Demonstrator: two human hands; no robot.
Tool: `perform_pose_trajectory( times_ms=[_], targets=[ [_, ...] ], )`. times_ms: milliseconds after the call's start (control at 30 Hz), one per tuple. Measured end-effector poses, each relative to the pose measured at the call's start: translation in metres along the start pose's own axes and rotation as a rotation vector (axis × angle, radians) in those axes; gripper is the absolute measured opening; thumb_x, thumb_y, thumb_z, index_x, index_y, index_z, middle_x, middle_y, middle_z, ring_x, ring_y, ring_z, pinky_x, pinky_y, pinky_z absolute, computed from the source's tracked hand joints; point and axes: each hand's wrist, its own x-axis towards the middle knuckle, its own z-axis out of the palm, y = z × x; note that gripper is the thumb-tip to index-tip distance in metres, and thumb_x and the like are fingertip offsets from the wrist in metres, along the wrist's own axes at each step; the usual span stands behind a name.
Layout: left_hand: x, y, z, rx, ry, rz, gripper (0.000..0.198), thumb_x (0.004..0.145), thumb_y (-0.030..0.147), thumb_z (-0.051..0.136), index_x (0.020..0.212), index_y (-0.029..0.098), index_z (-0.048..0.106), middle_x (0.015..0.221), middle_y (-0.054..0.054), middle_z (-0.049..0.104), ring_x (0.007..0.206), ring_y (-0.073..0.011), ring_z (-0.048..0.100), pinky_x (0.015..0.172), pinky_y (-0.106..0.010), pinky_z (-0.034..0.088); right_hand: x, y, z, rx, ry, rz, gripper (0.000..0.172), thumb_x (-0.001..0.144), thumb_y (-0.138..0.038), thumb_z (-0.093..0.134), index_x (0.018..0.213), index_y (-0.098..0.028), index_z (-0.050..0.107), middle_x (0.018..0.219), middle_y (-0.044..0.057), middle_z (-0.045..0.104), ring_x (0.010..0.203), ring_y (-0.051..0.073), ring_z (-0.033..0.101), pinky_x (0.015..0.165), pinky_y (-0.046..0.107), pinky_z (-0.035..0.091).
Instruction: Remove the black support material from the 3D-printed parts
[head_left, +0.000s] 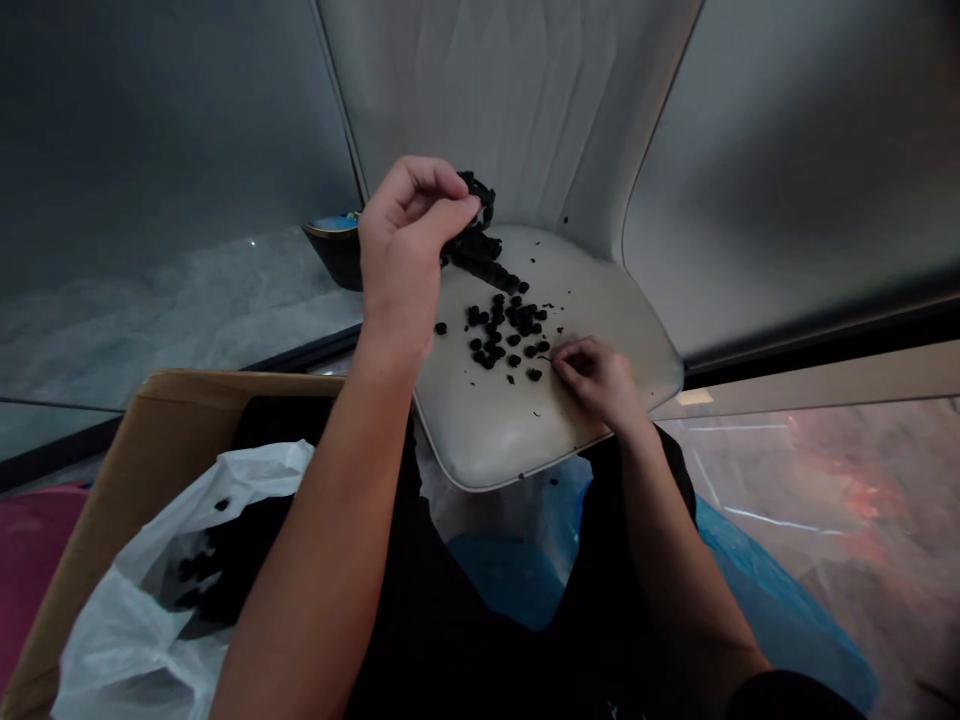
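Black lumps lie scattered near the middle of a cream padded seat, with crumbs of the same stuff strewn toward its front edge. A denser chain rises from the seat's back edge into the left hand, and what the lumps are made of is hard to make out.

At far left, a pink thing is cut off by the frame. Next comes a cardboard box holding a white plastic bag, with dark pieces showing through its opening, too shadowed to tell apart. Behind them, a dark bowl with a blue inside stands on a grey marbled floor, partly hidden by the left hand.

That hand is closed, fingers and thumb pinching the chain above the seat. Black clothing covers the lap, and a blue plastic sheet shows below the seat and off to the right. The right hand is curled into a pinch at the right side of the lumps, fingertips beside a thin dark sliver; I cannot tell whether it holds anything. The seat's curved back rises behind everything, with a grey panel to its right.
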Motion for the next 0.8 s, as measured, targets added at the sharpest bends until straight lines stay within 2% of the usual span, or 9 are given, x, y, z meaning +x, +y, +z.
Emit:
perform_pose_trajectory(
  times_ms=[133, 267, 433, 567, 667, 800],
  targets=[
    [0.0, 0.0, 0.0, -0.008, -0.021, 0.007, 0.024, 0.077, -0.004, 0.068, 0.077, 0.019, 0.073, 0.081, -0.002, 0.059, 0.083, -0.0176, 0.058, 0.085, -0.031, 0.042, -0.008, -0.004, 0.004, -0.036, 0.009, -0.067, 0.016, 0.101, -0.031, 0.065, 0.102, -0.023, 0.08, 0.109, 0.011, 0.08, 0.096, 0.028, 0.074, 0.092, 0.045, 0.059],
    [0.001, -0.004, 0.0, -0.009, -0.028, 0.028, 0.027, 0.08, -0.002, 0.072, 0.075, 0.024, 0.076, 0.082, -0.003, 0.059, 0.082, -0.0199, 0.055, 0.083, -0.033, 0.041, -0.012, -0.004, 0.017, -0.081, 0.069, -0.089, 0.017, 0.105, -0.027, 0.059, 0.097, -0.024, 0.074, 0.11, 0.014, 0.079, 0.11, 0.033, 0.072, 0.101, 0.05, 0.058],
    [0.0, -0.006, -0.001, 0.013, -0.03, 0.037, 0.03, 0.082, -0.001, 0.073, 0.075, 0.028, 0.078, 0.083, -0.004, 0.059, 0.084, -0.0229, 0.055, 0.083, -0.036, 0.042, -0.01, 0.001, 0.037, -0.16, 0.179, -0.059, 0.018, 0.101, -0.017, 0.051, 0.09, -0.025, 0.063, 0.103, 0.017, 0.073, 0.105, 0.035, 0.066, 0.097, 0.053, 0.055],
    [0.0, 0.0, -0.002, 0.03, 0.033, 0.043, 0.024, 0.083, 0.003, 0.073, 0.074, 0.025, 0.075, 0.081, -0.003, 0.058, 0.081, -0.0205, 0.056, 0.081, -0.035, 0.043, -0.025, -0.015, 0.035, -0.185, 0.262, -0.077, 0.021, 0.101, -0.011, 0.042, 0.097, -0.026, 0.057, 0.1, 0.015, 0.068, 0.1, 0.033, 0.064, 0.092, 0.05, 0.054],
    [0.001, 0.004, -0.001, 0.038, 0.07, 0.008, 0.023, 0.084, 0.005, 0.072, 0.074, 0.026, 0.073, 0.081, -0.003, 0.058, 0.081, -0.0206, 0.056, 0.078, -0.034, 0.042, -0.043, -0.039, 0.036, -0.203, 0.218, -0.157, 0.024, 0.102, -0.008, 0.041, 0.101, -0.026, 0.058, 0.103, 0.013, 0.069, 0.103, 0.031, 0.064, 0.093, 0.046, 0.053],
    [0.001, 0.003, -0.001, 0.031, 0.076, 0.001, 0.026, 0.084, 0.004, 0.072, 0.072, 0.027, 0.074, 0.081, -0.005, 0.057, 0.079, -0.0222, 0.055, 0.075, -0.036, 0.039, -0.051, -0.061, 0.055, -0.285, 0.115, -0.218, 0.026, 0.103, -0.007, 0.046, 0.101, -0.025, 0.064, 0.106, 0.013, 0.071, 0.101, 0.031, 0.061, 0.09, 0.046, 0.044]
  ],
)
